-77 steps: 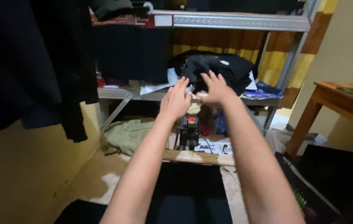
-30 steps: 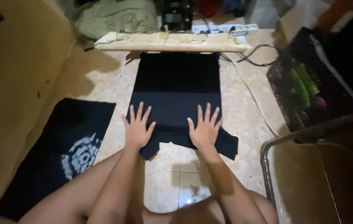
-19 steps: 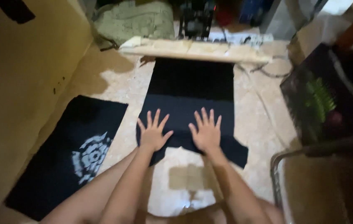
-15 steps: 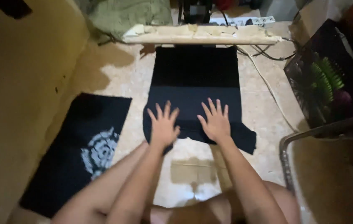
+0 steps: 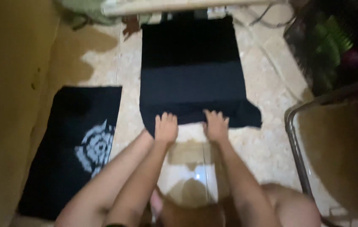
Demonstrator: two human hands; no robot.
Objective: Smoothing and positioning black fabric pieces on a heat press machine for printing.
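At the left edge of the pale speckled tile floor (image 5: 271,138), just beside the yellow wall (image 5: 6,105), a flat black cloth with a white round flower-like print (image 5: 82,147) lies spread out. It is apart from the hands.

In the middle of the floor lies a plain black fabric garment (image 5: 193,71), laid flat and roughly rectangular. Its far edge reaches a pale wooden board (image 5: 179,5) across the top of the view. Its near edge faces the person, with a short flap sticking out at the near right corner.

The left hand (image 5: 166,128) rests on the near edge of the garment, left of centre. The fingers lie close together, palm down, fingertips on the fabric. The right hand (image 5: 216,125) rests on the same near edge, just beside the left hand but not touching it. Its fingers are likewise close together and flat; whether either hand grips the hem cannot be told because of blur.

At the right edge of the floor stands a grey metal tube frame (image 5: 296,138). Beyond it, in the far right corner, sits a dark wire crate with green contents (image 5: 330,46).
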